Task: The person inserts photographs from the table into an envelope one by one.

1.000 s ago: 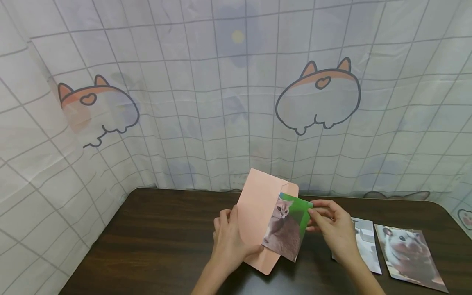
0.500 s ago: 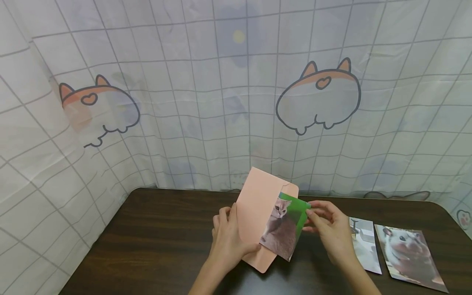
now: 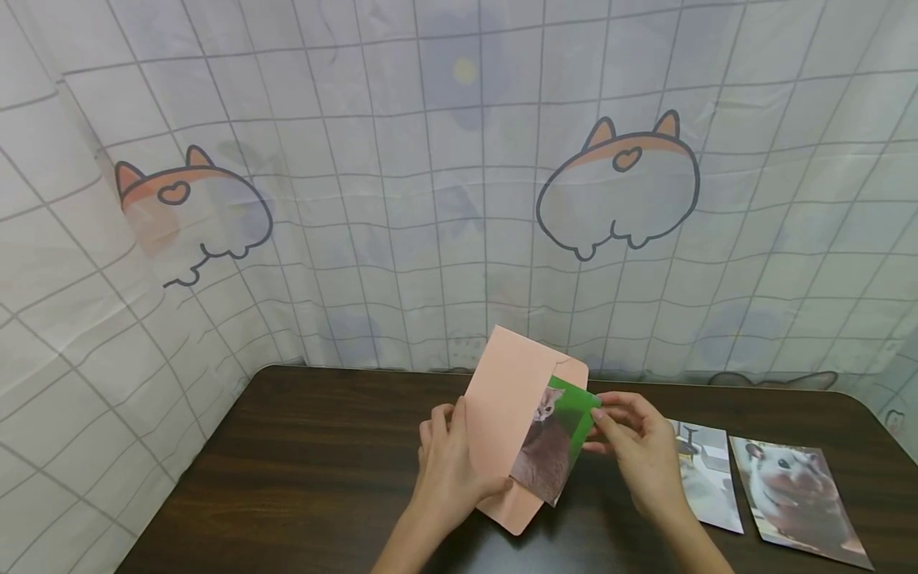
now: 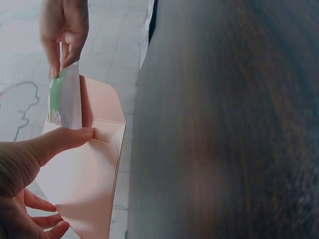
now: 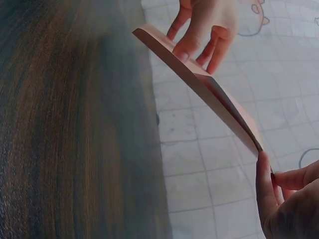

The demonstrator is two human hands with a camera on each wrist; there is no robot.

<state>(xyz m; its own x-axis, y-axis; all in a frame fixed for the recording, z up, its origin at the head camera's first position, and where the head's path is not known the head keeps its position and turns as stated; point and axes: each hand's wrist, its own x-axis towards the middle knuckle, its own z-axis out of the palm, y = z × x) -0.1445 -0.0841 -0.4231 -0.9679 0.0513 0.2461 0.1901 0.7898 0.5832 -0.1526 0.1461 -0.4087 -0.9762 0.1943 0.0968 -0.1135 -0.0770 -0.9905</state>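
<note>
A pink envelope (image 3: 505,399) is held tilted above the table by my left hand (image 3: 448,470), thumb on its front near the opening and fingers round the edge. Partway inside its open right side sits a cat photo card (image 3: 548,458) with a green background. My right hand (image 3: 641,450) pinches the card's upper right corner between thumb and fingers. In the left wrist view the envelope's flap (image 4: 102,97) stands open behind the card. Edge-on in the right wrist view, the card (image 5: 229,107) lies between the envelope's layers. The card's left part is hidden inside.
On the dark wooden table (image 3: 287,478), a hamster photo card (image 3: 799,498) lies at the right. Beside it is another card with a pale picture (image 3: 710,478), partly covered by my right hand. A white grid-patterned curtain (image 3: 402,199) hangs behind and to the left.
My right hand has moved left with the cat card, which sits deeper in the envelope, hiding more of the cat. The left hand keeps its grip, with only small shifts.
</note>
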